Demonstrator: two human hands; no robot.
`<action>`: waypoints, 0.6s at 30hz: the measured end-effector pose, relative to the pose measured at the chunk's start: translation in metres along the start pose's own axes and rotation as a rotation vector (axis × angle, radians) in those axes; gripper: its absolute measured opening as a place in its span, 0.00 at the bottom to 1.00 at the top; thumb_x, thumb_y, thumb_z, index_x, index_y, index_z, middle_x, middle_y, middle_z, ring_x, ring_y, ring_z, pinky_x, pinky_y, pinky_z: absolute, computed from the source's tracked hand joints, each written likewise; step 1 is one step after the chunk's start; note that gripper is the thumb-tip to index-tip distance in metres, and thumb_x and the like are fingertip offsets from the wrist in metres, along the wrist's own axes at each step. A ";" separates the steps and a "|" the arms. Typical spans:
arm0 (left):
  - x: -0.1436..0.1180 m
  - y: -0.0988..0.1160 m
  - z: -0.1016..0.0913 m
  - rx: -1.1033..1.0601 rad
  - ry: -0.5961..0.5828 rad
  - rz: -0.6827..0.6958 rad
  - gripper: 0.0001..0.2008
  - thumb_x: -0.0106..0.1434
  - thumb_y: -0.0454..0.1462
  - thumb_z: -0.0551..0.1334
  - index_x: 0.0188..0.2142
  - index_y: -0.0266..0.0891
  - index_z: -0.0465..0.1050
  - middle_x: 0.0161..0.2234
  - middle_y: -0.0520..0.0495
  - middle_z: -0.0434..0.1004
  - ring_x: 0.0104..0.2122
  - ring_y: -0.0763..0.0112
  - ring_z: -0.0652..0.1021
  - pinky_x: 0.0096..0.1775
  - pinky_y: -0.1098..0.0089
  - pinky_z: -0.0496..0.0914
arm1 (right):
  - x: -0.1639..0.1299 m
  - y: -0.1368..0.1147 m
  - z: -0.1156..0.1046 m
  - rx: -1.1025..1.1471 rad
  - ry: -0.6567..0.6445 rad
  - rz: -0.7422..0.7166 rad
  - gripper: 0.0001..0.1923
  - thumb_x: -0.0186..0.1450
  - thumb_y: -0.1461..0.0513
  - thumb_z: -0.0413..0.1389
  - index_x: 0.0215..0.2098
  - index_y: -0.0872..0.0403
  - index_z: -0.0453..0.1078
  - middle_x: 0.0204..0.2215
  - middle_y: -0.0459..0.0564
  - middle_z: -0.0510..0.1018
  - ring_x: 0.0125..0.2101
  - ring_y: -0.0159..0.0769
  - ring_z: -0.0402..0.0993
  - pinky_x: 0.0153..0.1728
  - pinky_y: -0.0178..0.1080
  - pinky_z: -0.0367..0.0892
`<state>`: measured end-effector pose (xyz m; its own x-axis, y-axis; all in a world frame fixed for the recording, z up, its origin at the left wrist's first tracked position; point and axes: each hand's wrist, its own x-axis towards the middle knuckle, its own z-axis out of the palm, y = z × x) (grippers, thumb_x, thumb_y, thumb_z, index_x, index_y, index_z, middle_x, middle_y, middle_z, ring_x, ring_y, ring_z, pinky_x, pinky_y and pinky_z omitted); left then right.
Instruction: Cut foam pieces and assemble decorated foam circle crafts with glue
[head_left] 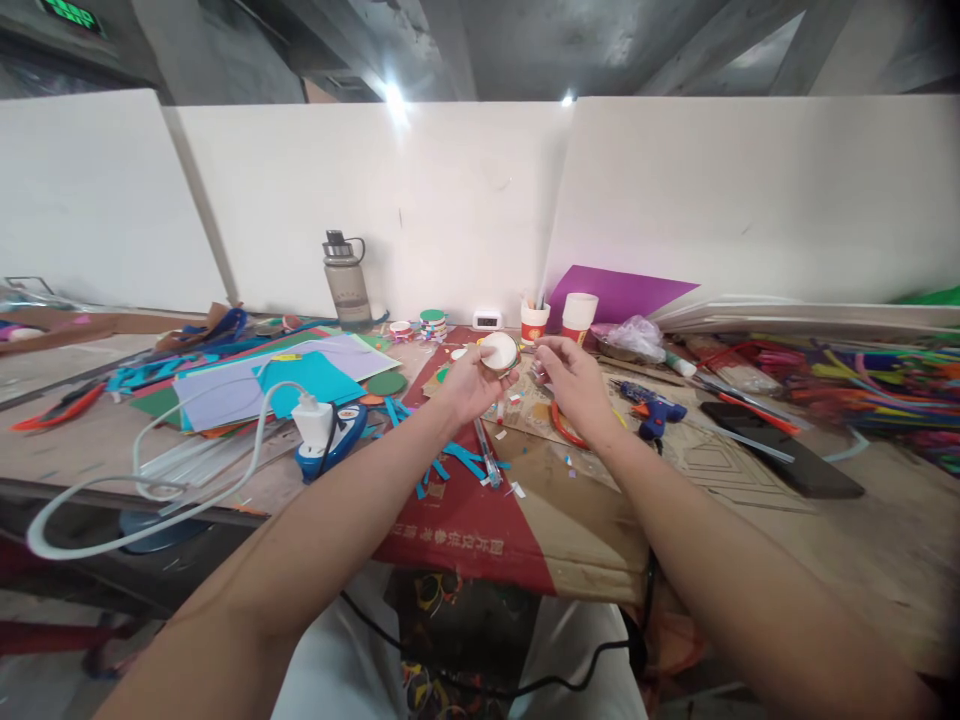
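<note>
White disc (499,352), flat face tilted up, pinched by left hand (471,384) fingers.

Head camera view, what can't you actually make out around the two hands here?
- Head view: whatever the right hand pinches is too small to tell.
- The underside of the white round disc is hidden by the left hand.
- The orange scissors are partly covered by the right hand.
- Red print on the cardboard sheet is too small to read.
</note>
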<state>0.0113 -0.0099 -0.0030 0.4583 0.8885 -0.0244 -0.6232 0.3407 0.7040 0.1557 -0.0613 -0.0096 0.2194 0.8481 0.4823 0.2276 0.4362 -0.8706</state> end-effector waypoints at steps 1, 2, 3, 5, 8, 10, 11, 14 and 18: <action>0.000 0.001 0.000 0.003 0.003 -0.006 0.09 0.59 0.30 0.56 0.39 0.35 0.71 0.29 0.45 0.77 0.27 0.70 0.75 0.32 0.69 0.71 | 0.000 0.001 0.001 0.020 -0.010 0.013 0.13 0.63 0.54 0.53 0.40 0.54 0.69 0.29 0.46 0.73 0.28 0.32 0.69 0.32 0.38 0.70; 0.000 0.001 0.000 0.012 -0.006 -0.008 0.08 0.59 0.30 0.56 0.38 0.35 0.70 0.28 0.46 0.76 0.25 0.71 0.74 0.30 0.70 0.69 | 0.000 0.001 0.001 0.030 -0.020 0.019 0.13 0.63 0.54 0.53 0.40 0.54 0.69 0.28 0.45 0.72 0.27 0.31 0.68 0.31 0.37 0.69; 0.000 0.000 0.000 0.026 -0.025 -0.001 0.07 0.60 0.30 0.56 0.38 0.35 0.70 0.27 0.46 0.76 0.25 0.72 0.74 0.28 0.71 0.68 | -0.001 0.001 0.002 0.034 -0.030 0.022 0.13 0.63 0.54 0.53 0.39 0.53 0.69 0.28 0.44 0.72 0.26 0.31 0.68 0.30 0.36 0.69; 0.000 -0.002 0.000 0.064 -0.070 0.032 0.07 0.60 0.30 0.58 0.38 0.35 0.71 0.28 0.46 0.76 0.25 0.73 0.74 0.28 0.72 0.68 | -0.001 0.001 0.002 0.031 -0.041 0.030 0.13 0.62 0.53 0.54 0.39 0.53 0.69 0.29 0.44 0.72 0.26 0.30 0.68 0.30 0.36 0.69; 0.000 -0.006 -0.001 0.132 -0.095 0.107 0.08 0.58 0.29 0.63 0.38 0.34 0.73 0.31 0.45 0.78 0.28 0.74 0.75 0.31 0.72 0.69 | -0.001 0.000 0.002 0.028 -0.051 0.033 0.14 0.61 0.51 0.55 0.38 0.52 0.69 0.31 0.45 0.73 0.27 0.31 0.69 0.31 0.36 0.70; 0.000 -0.009 -0.002 0.178 -0.100 0.150 0.09 0.55 0.29 0.66 0.37 0.34 0.74 0.33 0.45 0.79 0.30 0.74 0.76 0.32 0.72 0.70 | -0.001 0.000 0.003 0.026 -0.060 0.029 0.16 0.60 0.50 0.55 0.38 0.53 0.69 0.30 0.45 0.73 0.27 0.31 0.69 0.30 0.36 0.70; 0.000 -0.010 -0.003 0.199 -0.108 0.164 0.09 0.54 0.30 0.67 0.36 0.34 0.75 0.33 0.46 0.79 0.30 0.74 0.76 0.33 0.72 0.70 | -0.001 0.000 0.002 0.020 -0.064 0.028 0.16 0.60 0.50 0.55 0.39 0.53 0.69 0.30 0.45 0.73 0.26 0.31 0.69 0.29 0.36 0.70; 0.000 -0.012 -0.004 0.250 -0.127 0.171 0.08 0.53 0.31 0.69 0.34 0.34 0.76 0.33 0.47 0.79 0.29 0.76 0.75 0.33 0.72 0.69 | -0.001 0.000 0.002 -0.006 -0.045 0.042 0.16 0.59 0.51 0.56 0.38 0.53 0.69 0.29 0.44 0.74 0.24 0.30 0.68 0.27 0.36 0.69; -0.001 -0.011 -0.003 0.279 -0.116 0.144 0.09 0.52 0.31 0.70 0.34 0.33 0.76 0.32 0.47 0.78 0.26 0.77 0.74 0.30 0.73 0.68 | 0.000 -0.001 0.001 0.022 -0.033 0.091 0.12 0.57 0.54 0.57 0.33 0.54 0.69 0.23 0.43 0.72 0.22 0.29 0.67 0.24 0.35 0.67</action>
<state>0.0156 -0.0136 -0.0134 0.4574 0.8750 0.1590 -0.4966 0.1030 0.8619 0.1544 -0.0614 -0.0090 0.2069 0.8939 0.3976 0.1872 0.3628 -0.9129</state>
